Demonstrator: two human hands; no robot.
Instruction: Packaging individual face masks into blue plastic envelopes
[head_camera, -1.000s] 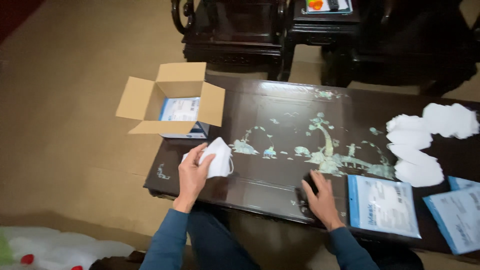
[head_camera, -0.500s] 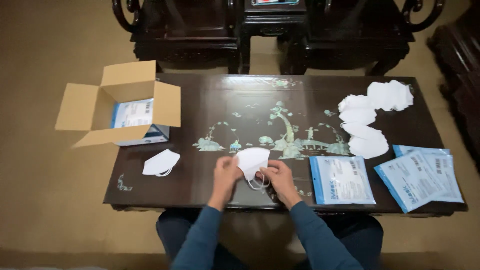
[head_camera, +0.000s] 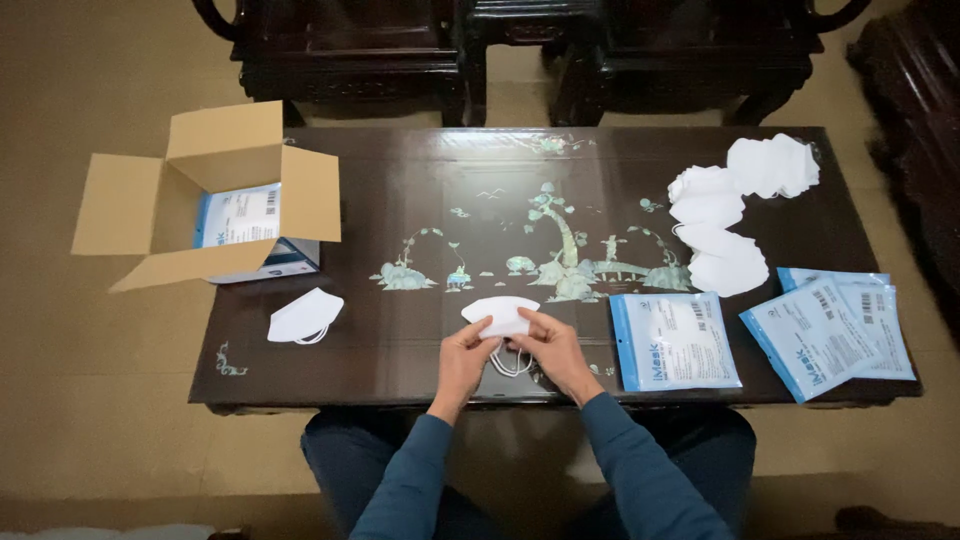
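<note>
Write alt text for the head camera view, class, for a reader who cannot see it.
A seated person's left hand and right hand hold a folded white face mask over a dark inlaid table. Another mask lies near an open cardboard box.

Blue-white pouches (head_camera: 676, 341) right; boxed pouch (head_camera: 238, 215) left

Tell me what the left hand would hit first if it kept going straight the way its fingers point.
The left hand points up-right, already touching the folded white mask; beyond that, probably only the inlaid table top.

Dim, soft light; mild tabletop glare
</note>
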